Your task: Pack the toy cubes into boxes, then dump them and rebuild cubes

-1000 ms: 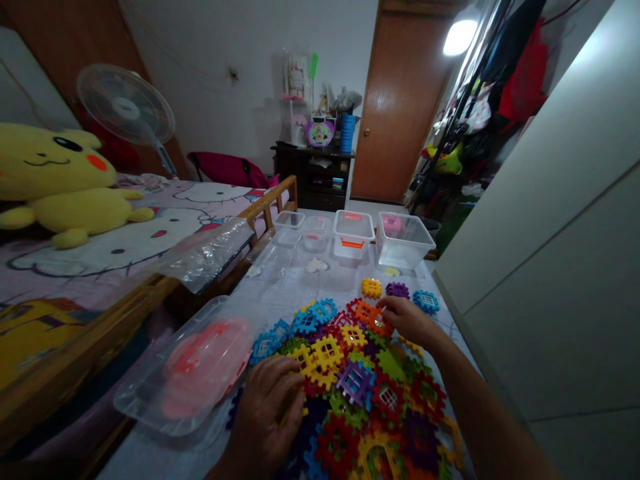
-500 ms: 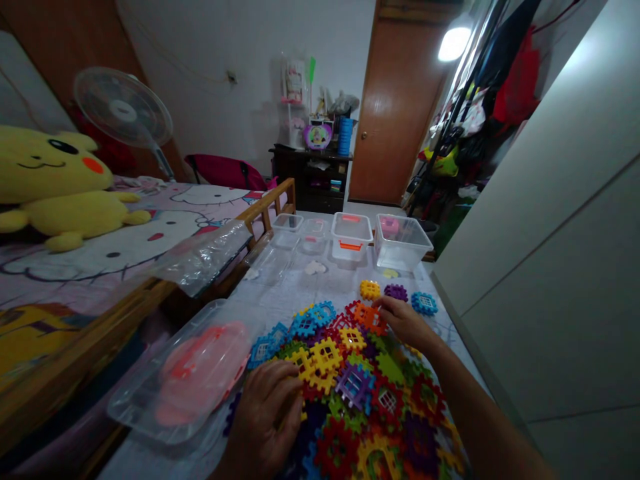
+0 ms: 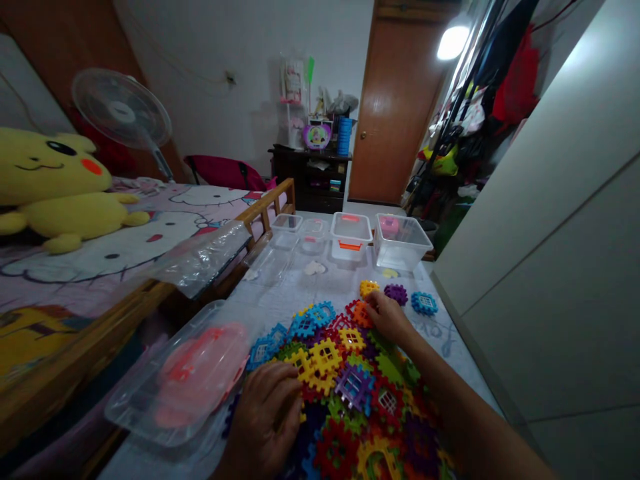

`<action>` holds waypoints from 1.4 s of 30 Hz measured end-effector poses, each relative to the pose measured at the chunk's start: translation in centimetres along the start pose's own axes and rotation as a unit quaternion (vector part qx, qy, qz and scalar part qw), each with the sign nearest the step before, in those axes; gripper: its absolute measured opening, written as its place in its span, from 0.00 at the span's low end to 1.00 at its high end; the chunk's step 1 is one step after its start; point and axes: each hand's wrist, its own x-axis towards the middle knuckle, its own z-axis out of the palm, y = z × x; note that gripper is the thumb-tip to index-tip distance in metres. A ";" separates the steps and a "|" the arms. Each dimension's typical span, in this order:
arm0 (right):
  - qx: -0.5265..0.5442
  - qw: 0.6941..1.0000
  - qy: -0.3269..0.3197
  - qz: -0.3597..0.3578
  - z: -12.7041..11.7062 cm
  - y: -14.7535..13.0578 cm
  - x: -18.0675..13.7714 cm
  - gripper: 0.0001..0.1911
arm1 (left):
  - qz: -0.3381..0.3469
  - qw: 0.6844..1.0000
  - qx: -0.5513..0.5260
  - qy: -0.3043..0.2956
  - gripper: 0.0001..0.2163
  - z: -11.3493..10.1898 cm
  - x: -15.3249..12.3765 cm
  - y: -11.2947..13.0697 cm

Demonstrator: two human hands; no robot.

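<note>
A heap of coloured interlocking plastic tiles (image 3: 350, 387) covers the near part of the table (image 3: 300, 293). My left hand (image 3: 267, 420) lies on the heap's left edge, fingers curled against a yellow tile (image 3: 320, 363). My right hand (image 3: 385, 317) reaches to the heap's far side, its fingers closed on an orange tile (image 3: 361, 312). Just beyond it lie three single tiles in a row: yellow (image 3: 369, 287), purple (image 3: 396, 293) and blue (image 3: 425, 303).
A clear lid with a pink handle (image 3: 185, 373) lies left of the heap. Several clear plastic boxes (image 3: 400, 241) stand at the table's far end. A bed with a yellow plush toy (image 3: 60, 193) is on the left, a white cabinet wall (image 3: 550, 233) on the right.
My right hand has shifted slightly left and away over the orange tile, toward the single yellow tile. My left hand has stayed on the heap's edge.
</note>
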 end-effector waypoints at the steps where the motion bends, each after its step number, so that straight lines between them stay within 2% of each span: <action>1: -0.015 1.000 0.000 -0.002 0.0 0.0 -0.1 0.07 | -0.002 1.000 0.001 -0.002 0.08 0.1 -0.1 0.0; 7: -0.080 0.997 -0.009 -0.018 -0.7 -1.0 -1.0 0.11 | 0.004 1.000 -0.001 -0.009 0.10 0.3 -0.3 -0.2; 12: -0.146 0.987 -0.051 -0.042 -0.8 -2.3 -1.6 0.23 | 0.012 1.000 -0.002 -0.004 0.10 0.2 -0.1 -0.1; 24: -0.178 0.982 -0.057 -0.037 -0.7 -2.3 -0.9 0.20 | 0.009 1.000 -0.003 -0.003 0.10 0.0 -0.1 0.0; 30: -0.192 0.980 -0.034 -0.032 -0.8 -2.9 -1.0 0.18 | 0.009 1.000 -0.005 -0.008 0.10 0.0 -0.1 0.1; 33: -0.201 0.979 -0.013 -0.040 -1.7 -3.4 -0.1 0.20 | 0.008 1.000 -0.005 -0.003 0.10 0.0 -0.1 0.1; 37: -0.217 0.975 0.005 -0.049 -2.7 -4.3 2.6 0.23 | 0.012 1.000 -0.006 -0.012 0.10 0.0 0.0 0.1; 42: -0.233 0.971 -0.023 -0.046 -1.2 -5.0 6.1 0.24 | 0.022 1.000 -0.007 -0.010 0.11 -0.1 0.1 0.0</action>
